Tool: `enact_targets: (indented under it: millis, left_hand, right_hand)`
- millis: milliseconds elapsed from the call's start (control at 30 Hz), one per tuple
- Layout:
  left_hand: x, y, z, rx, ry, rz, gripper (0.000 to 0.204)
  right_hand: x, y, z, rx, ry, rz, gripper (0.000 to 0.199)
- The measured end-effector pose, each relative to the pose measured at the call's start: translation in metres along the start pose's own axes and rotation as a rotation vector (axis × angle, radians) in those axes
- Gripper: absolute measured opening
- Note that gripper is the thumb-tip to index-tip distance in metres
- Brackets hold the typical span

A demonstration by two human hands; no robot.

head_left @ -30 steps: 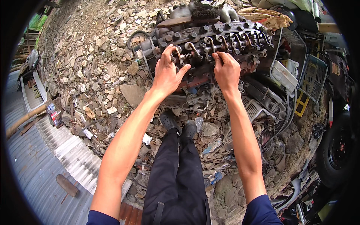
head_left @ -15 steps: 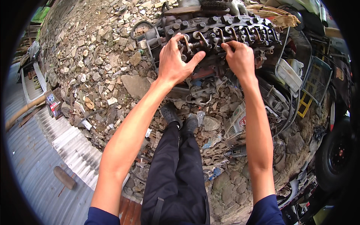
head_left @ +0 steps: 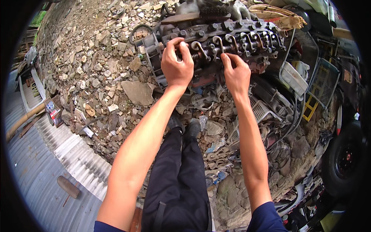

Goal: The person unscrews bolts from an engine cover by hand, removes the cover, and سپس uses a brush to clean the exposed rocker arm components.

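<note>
A greasy dark engine cylinder head (head_left: 201,33) lies at the far side, with a row of curved metal rocker arms (head_left: 218,41) and coil springs on a shaft. My left hand (head_left: 177,65) is closed at the left end of this row, thumb and fingers curled about the end rocker arm, mostly hidden under them. To its right, my right hand (head_left: 237,75) pinches the lower end of another rocker arm between thumb and forefinger. Between the two hands one rocker arm (head_left: 199,47) shows bare.
Loose stones (head_left: 89,73) cover the ground at left. Corrugated metal sheets (head_left: 42,162) lie lower left, a mallet (head_left: 68,187) on them. Right of me are plastic crates (head_left: 326,81), cables and a tyre (head_left: 346,158). A wooden-backed brush (head_left: 185,17) rests on the engine.
My left hand has gone from spread, with its thumb out, to closed at the row's left end. My right hand has shifted slightly left and nearer. The whole view has moved a little.
</note>
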State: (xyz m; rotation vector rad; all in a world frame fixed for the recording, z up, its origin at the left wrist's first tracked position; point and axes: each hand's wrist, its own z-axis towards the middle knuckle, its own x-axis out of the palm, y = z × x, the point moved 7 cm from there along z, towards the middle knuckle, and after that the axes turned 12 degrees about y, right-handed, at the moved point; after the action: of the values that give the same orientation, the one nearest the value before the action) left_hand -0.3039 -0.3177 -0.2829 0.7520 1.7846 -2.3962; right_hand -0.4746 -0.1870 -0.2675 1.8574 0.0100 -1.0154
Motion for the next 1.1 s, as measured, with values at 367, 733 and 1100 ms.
enact_targets:
  millis: [367,733,1100]
  left_hand:
    - [0.003,0.007,-0.009,-0.173,0.037,-0.188,0.028]
    - [0.001,0.007,-0.007,-0.128,0.032,-0.08,0.026]
    - [0.001,0.006,-0.006,-0.101,0.038,-0.084,0.023]
  right_hand:
    - [0.0,-0.008,0.001,0.198,0.067,0.17,0.035]
    - [0.019,-0.013,0.021,0.707,0.427,0.249,0.061]
    - [0.04,-0.042,0.022,0.562,0.227,0.519,0.056]
